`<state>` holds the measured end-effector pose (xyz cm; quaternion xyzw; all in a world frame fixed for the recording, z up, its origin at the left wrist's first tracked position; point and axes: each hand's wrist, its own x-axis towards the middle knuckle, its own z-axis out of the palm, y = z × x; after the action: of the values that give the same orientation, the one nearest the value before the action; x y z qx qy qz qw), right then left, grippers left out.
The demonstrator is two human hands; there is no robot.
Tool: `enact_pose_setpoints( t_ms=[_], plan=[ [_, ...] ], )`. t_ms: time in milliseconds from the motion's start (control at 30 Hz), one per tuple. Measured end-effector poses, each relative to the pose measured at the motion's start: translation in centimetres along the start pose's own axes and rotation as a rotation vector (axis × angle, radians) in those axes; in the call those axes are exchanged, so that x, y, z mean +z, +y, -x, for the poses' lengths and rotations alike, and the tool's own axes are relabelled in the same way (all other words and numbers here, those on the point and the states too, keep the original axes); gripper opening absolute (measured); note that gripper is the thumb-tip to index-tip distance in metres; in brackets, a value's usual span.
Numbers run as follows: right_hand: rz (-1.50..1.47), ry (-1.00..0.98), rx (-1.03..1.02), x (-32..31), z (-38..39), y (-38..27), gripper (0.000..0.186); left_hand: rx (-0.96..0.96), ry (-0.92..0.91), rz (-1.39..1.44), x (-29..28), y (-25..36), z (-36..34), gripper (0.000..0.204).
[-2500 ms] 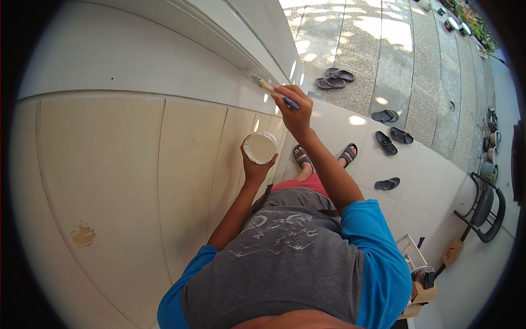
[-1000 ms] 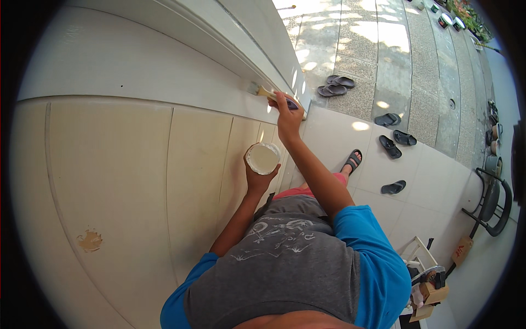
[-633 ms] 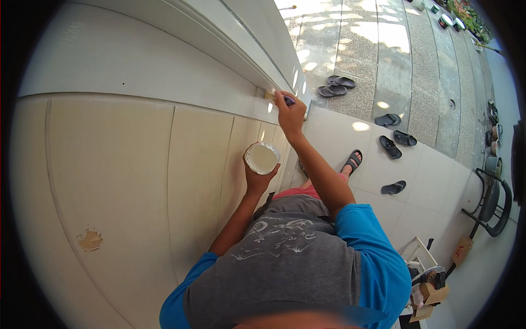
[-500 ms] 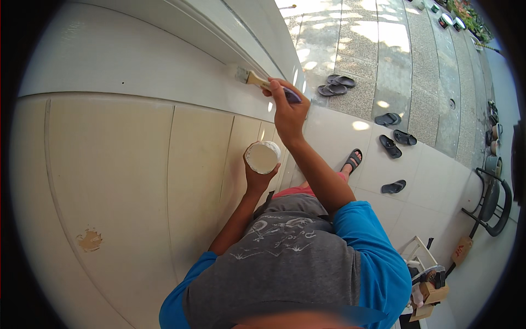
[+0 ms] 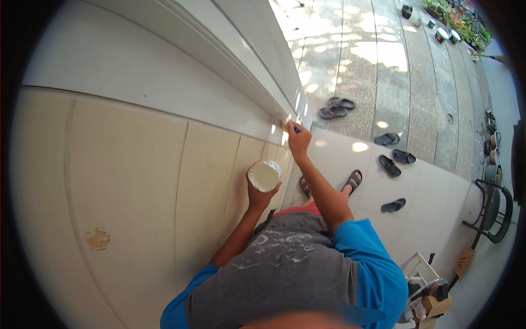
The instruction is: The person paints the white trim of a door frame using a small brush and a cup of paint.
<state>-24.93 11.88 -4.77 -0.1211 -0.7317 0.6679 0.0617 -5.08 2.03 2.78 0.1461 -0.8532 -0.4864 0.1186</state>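
Note:
My left hand (image 5: 259,196) is wrapped round a white tub of pale cream paint (image 5: 265,176), held upright in front of the panelled wall (image 5: 148,181). Out ahead of it, my right hand (image 5: 299,139) grips a paintbrush (image 5: 296,128) by its dark purple handle end. The brush's bristles are against or very close to the white frame (image 5: 257,118) along the wall's top edge; my fingers hide much of the brush, so contact is hard to tell.
Black sandals (image 5: 390,165) lie scattered on the pale floor tiles (image 5: 433,189) to the right. A black-framed chair (image 5: 491,211) stands at the far right, with a white stool (image 5: 421,270) and a cardboard box (image 5: 436,306) nearer me. Plants (image 5: 460,22) and paint buckets line the far paving.
My right hand has brought the brush down and right along the white frame, nearer its corner. The tub in my left hand sits slightly lower in view. Both feet now show.

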Motion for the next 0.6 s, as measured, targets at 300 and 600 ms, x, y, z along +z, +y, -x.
enact_pose_setpoints(
  t_ms=[300, 600],
  plan=[
    [-0.293, -0.125, -0.677, -2.7, 3.2, -19.8, 0.023, -0.008, 0.012, -0.016, -0.2, 0.8, -0.4, 0.089],
    [-0.160, -0.168, -0.719, -1.3, 2.9, -5.9, 0.022, 0.025, -0.011, -0.016, -0.4, 1.2, -0.6, 0.096]
  ],
)
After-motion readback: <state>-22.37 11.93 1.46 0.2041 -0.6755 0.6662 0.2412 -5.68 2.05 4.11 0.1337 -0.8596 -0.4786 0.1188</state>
